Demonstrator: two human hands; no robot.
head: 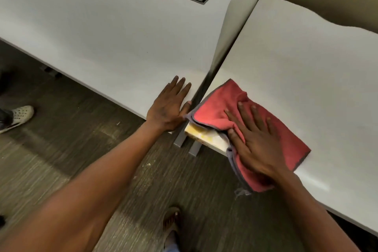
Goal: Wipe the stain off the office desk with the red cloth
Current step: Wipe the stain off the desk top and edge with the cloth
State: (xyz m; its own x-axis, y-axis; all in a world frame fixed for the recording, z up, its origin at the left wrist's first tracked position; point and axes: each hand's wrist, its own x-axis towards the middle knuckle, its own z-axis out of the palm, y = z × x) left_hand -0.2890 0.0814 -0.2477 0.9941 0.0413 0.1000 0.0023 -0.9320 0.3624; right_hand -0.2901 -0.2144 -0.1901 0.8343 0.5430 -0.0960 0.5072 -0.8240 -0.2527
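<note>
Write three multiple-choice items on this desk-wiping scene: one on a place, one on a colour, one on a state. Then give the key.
1. Where is the yellow stain?
A. near corner of the right desk
B. middle of the left desk
C. on the floor

2. What colour is the cloth?
A. blue
B. red
C. green

3. How is the left hand?
A. clenched in a fist
B. flat on the left desk
C. holding the cloth

Key: A, the stain shows beside the divider; B, red with a grey hem; B, its fingers lie spread while the right hand presses the cloth.
</note>
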